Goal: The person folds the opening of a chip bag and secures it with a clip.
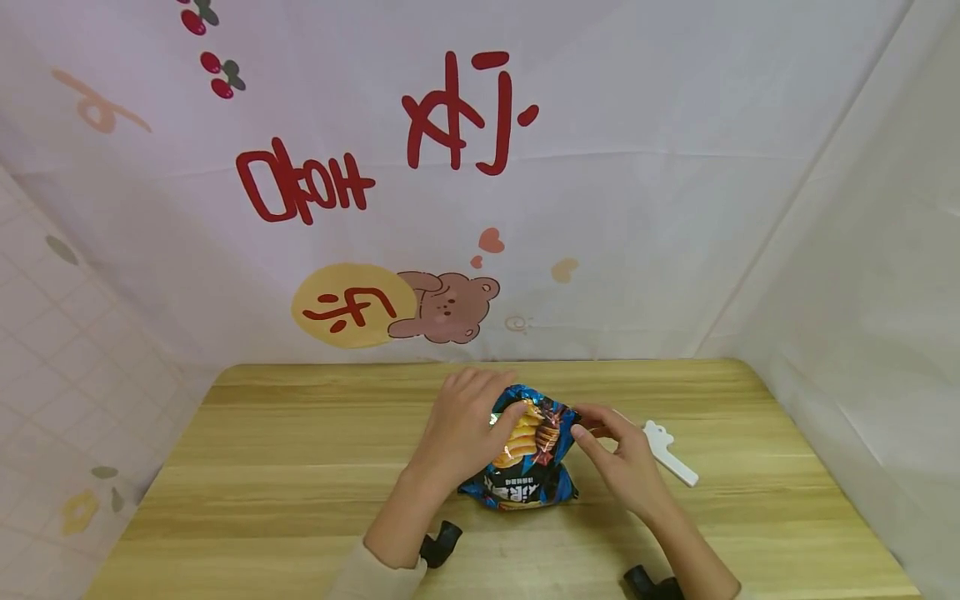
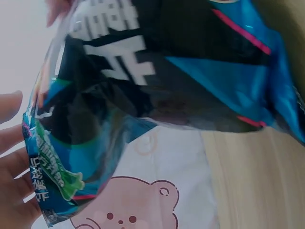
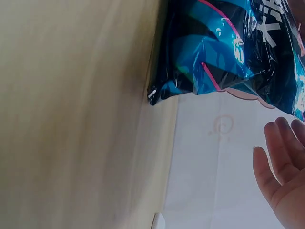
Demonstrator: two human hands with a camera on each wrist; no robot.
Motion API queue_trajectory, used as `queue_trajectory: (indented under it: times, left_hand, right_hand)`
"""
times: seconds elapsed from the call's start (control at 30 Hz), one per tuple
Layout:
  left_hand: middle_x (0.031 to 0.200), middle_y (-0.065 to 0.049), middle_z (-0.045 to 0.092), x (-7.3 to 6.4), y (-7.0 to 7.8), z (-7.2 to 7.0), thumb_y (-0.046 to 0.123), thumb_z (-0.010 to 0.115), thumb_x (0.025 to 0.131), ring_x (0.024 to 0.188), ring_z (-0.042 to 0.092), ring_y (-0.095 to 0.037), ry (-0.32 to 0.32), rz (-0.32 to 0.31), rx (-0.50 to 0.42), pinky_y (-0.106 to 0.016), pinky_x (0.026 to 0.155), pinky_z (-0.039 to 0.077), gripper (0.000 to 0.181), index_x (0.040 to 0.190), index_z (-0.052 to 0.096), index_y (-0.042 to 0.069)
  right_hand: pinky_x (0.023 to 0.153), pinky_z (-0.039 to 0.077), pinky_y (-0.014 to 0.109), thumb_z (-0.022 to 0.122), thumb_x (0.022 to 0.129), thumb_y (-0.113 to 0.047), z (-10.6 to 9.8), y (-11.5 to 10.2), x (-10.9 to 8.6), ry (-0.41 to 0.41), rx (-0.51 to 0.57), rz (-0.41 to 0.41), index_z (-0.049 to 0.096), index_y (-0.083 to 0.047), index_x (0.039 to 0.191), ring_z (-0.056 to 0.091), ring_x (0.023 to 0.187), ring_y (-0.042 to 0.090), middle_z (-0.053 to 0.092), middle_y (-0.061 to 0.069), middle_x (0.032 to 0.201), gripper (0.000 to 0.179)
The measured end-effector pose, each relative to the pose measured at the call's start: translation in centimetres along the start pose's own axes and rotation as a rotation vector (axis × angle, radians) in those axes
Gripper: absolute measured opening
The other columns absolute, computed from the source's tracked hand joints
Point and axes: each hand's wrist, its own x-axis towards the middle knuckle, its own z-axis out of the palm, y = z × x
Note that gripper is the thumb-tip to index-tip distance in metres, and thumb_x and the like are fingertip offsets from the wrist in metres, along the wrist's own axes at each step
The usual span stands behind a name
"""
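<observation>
A shiny blue and black bag of chips (image 1: 519,479) stands in the middle of the wooden table, with ridged yellow chips pictured on its front. My left hand (image 1: 468,425) grips it from the upper left, thumb across the front and fingers over the top edge. At the bag's upper right corner, the thumb and forefinger of my right hand (image 1: 626,458) pinch the edge. In the right wrist view, the other fingers (image 3: 281,148) of that hand are stretched out beside the bag; its thumb is out of frame there.
A white plastic piece (image 1: 675,461) with a scalloped end lies right of the bag, behind my right hand. Black devices (image 1: 441,544) show by both wrists. Behind the wooden table (image 1: 300,467) hangs a white cloth (image 1: 637,250) printed with a bear and red characters.
</observation>
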Motion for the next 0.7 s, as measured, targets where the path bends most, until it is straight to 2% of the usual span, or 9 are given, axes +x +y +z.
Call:
queue_trajectory:
  times: [0.17,0.43,0.7]
  left_hand:
    - [0.118,-0.006,0.074,0.3,0.4,0.1,0.030,0.072,0.101,0.113,0.064,-0.025,0.012,-0.036,-0.026,-0.045,0.101,0.050,0.033,0.125,0.073,0.007]
    - [0.110,-0.004,0.074,0.4,0.5,0.6,0.021,0.070,0.103,0.107,0.064,-0.023,0.039,-0.046,-0.056,-0.042,0.099,0.051,0.019,0.115,0.076,0.008]
    - [0.101,-0.002,0.073,0.2,0.6,0.8,0.012,0.067,0.104,0.102,0.064,-0.022,0.073,-0.057,-0.114,-0.037,0.095,0.054,0.011,0.102,0.076,0.008]
  right_hand:
    - [0.078,0.056,0.027,0.071,0.101,-0.010,0.4,-0.1,0.0,0.027,0.049,0.011,0.075,-0.010,0.121,0.068,0.091,0.010,0.075,-0.001,0.106,0.020]
    - [0.083,0.056,0.026,0.069,0.102,-0.012,0.8,-0.3,0.0,0.047,0.075,0.068,0.078,-0.008,0.113,0.070,0.093,0.008,0.077,0.001,0.107,0.014]
    - [0.080,0.056,0.025,0.071,0.100,-0.008,1.2,-0.1,0.2,0.085,0.067,0.045,0.078,-0.008,0.097,0.071,0.091,0.007,0.077,0.000,0.097,0.008]
